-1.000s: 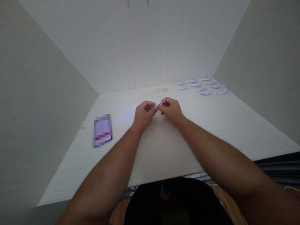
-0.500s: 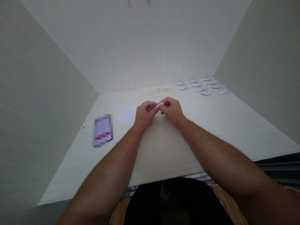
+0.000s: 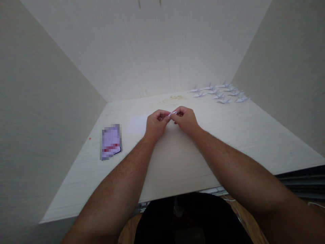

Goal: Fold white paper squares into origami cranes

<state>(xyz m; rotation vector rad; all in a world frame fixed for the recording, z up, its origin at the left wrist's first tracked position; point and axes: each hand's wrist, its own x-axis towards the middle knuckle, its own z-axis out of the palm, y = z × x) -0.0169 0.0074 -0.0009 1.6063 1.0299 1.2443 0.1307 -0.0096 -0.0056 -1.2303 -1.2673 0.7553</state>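
Observation:
My left hand (image 3: 155, 124) and my right hand (image 3: 186, 120) meet over the middle of the white desk (image 3: 228, 135). Both pinch a small folded piece of pale paper (image 3: 173, 113) between their fingertips. Only a thin sliver of the paper shows between the fingers. Both hands have their fingers curled closed around it. A flat sheet of pale paper (image 3: 137, 124) lies on the desk just left of my left hand.
Several small folded paper cranes (image 3: 220, 93) sit at the far right corner. A blurred-out phone or card (image 3: 111, 141) lies on the left. A yellowish smear (image 3: 172, 98) marks the desk near the back wall. Walls close in on three sides.
Both hands stay in place with the folded paper; only slight shifts of the fingertips show.

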